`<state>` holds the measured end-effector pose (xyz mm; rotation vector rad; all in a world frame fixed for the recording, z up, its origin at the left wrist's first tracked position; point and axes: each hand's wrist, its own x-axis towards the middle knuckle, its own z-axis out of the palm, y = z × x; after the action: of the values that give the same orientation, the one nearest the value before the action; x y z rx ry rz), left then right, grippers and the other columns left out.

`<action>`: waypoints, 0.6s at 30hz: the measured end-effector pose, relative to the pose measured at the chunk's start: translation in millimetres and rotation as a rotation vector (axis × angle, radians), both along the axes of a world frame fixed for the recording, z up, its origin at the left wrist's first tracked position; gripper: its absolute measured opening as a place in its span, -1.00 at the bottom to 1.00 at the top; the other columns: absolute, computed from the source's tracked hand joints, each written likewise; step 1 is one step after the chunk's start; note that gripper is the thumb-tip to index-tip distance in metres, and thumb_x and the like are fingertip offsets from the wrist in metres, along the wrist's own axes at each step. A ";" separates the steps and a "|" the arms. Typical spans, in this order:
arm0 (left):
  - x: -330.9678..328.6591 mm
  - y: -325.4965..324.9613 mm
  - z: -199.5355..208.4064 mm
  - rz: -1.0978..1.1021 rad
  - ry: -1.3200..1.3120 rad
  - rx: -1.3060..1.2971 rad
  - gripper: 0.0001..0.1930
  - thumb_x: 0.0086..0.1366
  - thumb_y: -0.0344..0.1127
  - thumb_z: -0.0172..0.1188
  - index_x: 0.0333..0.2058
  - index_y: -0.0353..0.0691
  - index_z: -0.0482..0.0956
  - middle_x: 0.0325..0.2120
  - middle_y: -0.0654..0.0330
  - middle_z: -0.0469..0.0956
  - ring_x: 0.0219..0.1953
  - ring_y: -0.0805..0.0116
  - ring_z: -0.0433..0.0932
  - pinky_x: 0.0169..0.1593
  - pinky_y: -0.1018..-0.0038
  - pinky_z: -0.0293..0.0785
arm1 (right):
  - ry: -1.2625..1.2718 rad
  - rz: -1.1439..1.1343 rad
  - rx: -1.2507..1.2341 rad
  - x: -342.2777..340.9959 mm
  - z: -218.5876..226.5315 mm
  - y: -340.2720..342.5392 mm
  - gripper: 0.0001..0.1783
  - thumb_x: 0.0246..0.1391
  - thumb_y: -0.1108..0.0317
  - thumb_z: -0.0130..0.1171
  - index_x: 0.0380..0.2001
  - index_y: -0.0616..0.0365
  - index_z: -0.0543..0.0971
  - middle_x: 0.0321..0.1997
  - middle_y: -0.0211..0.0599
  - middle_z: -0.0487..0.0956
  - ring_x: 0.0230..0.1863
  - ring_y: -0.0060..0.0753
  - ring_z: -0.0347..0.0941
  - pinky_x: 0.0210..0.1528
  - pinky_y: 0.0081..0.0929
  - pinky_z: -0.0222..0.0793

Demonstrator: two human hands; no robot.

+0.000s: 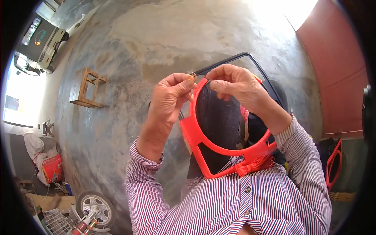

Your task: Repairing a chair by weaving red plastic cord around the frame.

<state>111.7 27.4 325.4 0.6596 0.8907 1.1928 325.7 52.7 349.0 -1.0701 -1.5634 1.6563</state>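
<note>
the red frame [191,131] (looped) reaches between left fingers [182,87] and right fingers [221,86].

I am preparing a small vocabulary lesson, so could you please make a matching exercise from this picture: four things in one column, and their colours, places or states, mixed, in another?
Things:
1. Left hand
2. Large frame
3. Stool
4. Wheel

Descriptions:
A. Wooden, in the upper left part
B. Bright red-orange
C. Pinching a small brownish thing
D. Silver-coloured spokes, at the lower left

Right pairs: 1-C, 2-B, 3-A, 4-D.
</note>
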 end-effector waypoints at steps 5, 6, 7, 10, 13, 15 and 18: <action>5.6 1.1 -13.9 -0.024 -0.060 -0.001 -0.90 0.23 -0.42 0.26 -0.31 -0.32 0.58 -0.48 0.21 0.58 -0.53 0.51 0.50 -0.39 0.56 0.46 | 0.098 -0.056 -0.042 -16.9 -10.3 5.2 -0.70 0.10 0.21 0.28 -0.25 0.24 0.58 -0.42 -0.46 0.57 -0.47 -0.69 0.42 -0.42 -0.69 0.35; 7.2 1.6 -16.3 -0.027 -0.055 -0.003 -0.90 0.24 -0.42 0.25 -0.32 -0.32 0.58 -0.48 0.22 0.57 -0.52 0.52 0.50 -0.38 0.57 0.46 | 0.104 -0.057 -0.045 -18.6 -13.4 6.1 -0.71 0.10 0.22 0.28 -0.27 0.24 0.58 -0.43 -0.46 0.57 -0.48 -0.69 0.42 -0.43 -0.69 0.35; 8.8 2.1 -18.4 -0.030 -0.050 -0.004 -0.91 0.24 -0.43 0.24 -0.32 -0.32 0.57 -0.49 0.22 0.57 -0.52 0.52 0.49 -0.38 0.57 0.46 | 0.110 -0.059 -0.048 -20.2 -16.6 7.0 -0.72 0.10 0.22 0.29 -0.28 0.23 0.58 -0.44 -0.46 0.57 -0.49 -0.69 0.41 -0.43 -0.69 0.34; 14.4 4.2 -21.4 -0.024 -0.080 -0.016 -0.92 0.25 -0.44 0.23 -0.33 -0.32 0.57 -0.49 0.23 0.56 -0.51 0.52 0.48 -0.37 0.57 0.44 | 0.201 -0.087 -0.099 -21.6 -26.3 10.8 -0.75 0.08 0.26 0.30 -0.32 0.24 0.59 -0.46 -0.45 0.57 -0.51 -0.69 0.40 -0.46 -0.70 0.33; 17.2 5.9 -25.1 0.007 -0.116 -0.020 -0.93 0.25 -0.44 0.23 -0.33 -0.32 0.56 -0.50 0.24 0.55 -0.51 0.52 0.47 -0.36 0.55 0.44 | 0.266 -0.117 -0.132 -23.6 -33.6 13.2 -0.76 0.08 0.28 0.30 -0.33 0.25 0.58 -0.47 -0.44 0.56 -0.52 -0.69 0.40 -0.47 -0.71 0.31; 16.9 6.4 -28.2 0.023 -0.122 -0.015 -0.93 0.25 -0.45 0.23 -0.32 -0.32 0.56 -0.50 0.24 0.55 -0.50 0.51 0.47 -0.35 0.55 0.44 | 0.246 -0.144 -0.125 -26.2 -35.3 13.7 -0.77 0.08 0.27 0.30 -0.33 0.24 0.58 -0.49 -0.45 0.55 -0.53 -0.68 0.39 -0.48 -0.70 0.31; 14.7 5.7 -29.1 0.028 -0.083 0.001 -0.92 0.25 -0.46 0.22 -0.29 -0.32 0.55 -0.46 0.23 0.57 -0.50 0.51 0.48 -0.35 0.54 0.45 | 0.236 -0.164 -0.124 -30.2 -36.5 14.9 -0.79 0.09 0.29 0.29 -0.36 0.23 0.58 -0.52 -0.46 0.52 -0.55 -0.68 0.37 -0.50 -0.71 0.28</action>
<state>126.4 33.2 296.3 0.5955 0.8321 1.2372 295.6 67.6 312.4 -0.9952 -1.2049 1.7144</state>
